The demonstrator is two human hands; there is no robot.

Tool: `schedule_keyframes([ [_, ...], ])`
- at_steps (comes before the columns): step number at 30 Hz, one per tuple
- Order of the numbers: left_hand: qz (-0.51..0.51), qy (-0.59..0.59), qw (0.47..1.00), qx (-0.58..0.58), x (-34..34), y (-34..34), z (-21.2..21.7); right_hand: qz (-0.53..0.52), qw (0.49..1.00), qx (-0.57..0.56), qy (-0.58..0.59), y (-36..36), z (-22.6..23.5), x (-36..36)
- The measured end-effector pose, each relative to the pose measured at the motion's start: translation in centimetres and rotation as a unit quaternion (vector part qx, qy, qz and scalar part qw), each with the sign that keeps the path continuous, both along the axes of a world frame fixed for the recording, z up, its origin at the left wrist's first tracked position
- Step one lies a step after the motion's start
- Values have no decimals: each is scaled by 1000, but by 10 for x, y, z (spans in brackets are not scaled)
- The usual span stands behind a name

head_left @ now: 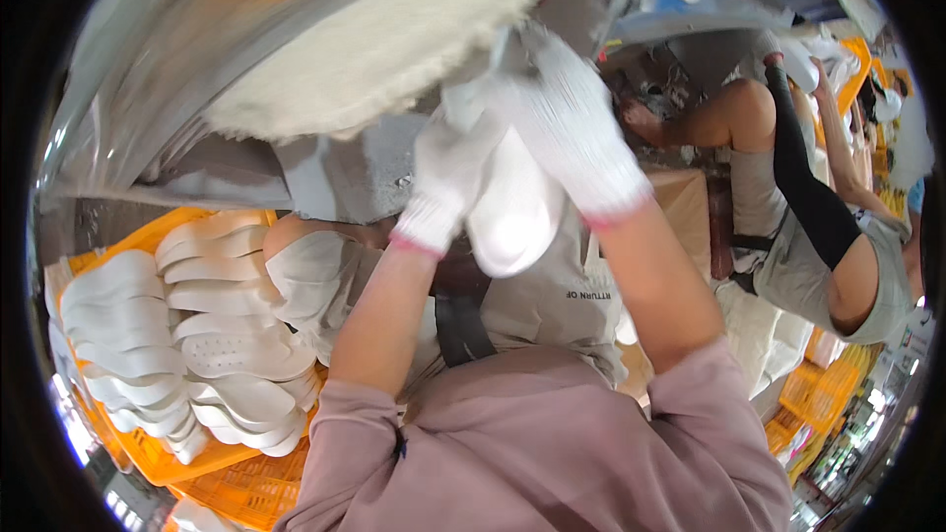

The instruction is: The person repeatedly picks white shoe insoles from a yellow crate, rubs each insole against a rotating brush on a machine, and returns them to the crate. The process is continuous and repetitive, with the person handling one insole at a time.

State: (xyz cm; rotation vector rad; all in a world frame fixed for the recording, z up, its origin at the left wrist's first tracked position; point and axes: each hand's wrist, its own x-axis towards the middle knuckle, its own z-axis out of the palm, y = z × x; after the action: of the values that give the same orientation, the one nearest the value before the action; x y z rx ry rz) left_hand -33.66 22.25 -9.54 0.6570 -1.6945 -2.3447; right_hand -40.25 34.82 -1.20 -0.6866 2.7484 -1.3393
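Note:
Both of my hands wear white knit gloves and grip one white foam shoe (515, 215) in front of my chest. My left hand (445, 169) closes round its left side. On the other side, my right hand (574, 123) wraps over its upper part, with the fingertips smeared by motion. The shoe's rounded end points down toward me; its far end is hidden between the gloves. Just beyond my hands stands a large cream fluffy buffing wheel (384, 49). Whether the shoe touches it I cannot tell.
An orange crate (158, 473) at my left holds several stacked white shoes (241, 340). A grey metal housing (340, 172) lies under the wheel. To the right, a co-worker with a black sleeve (813, 182) sits close by. Orange crates (823, 389) stand farther right.

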Motion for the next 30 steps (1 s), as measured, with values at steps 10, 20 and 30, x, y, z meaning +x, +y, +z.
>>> schedule_keyframes([
  [10, -51, 98, 883, 457, 21, -18, -21, 247, 902, 209, 286, 45, -12, 81],
  [20, -8, 169, 840, 515, 5, -53, -73, 186, 947, 216, 147, -23, -23, 90],
  [30, 51, 130, 909, 393, 9, -43, -55, 200, 979, -20, 33, -59, -42, 54],
])
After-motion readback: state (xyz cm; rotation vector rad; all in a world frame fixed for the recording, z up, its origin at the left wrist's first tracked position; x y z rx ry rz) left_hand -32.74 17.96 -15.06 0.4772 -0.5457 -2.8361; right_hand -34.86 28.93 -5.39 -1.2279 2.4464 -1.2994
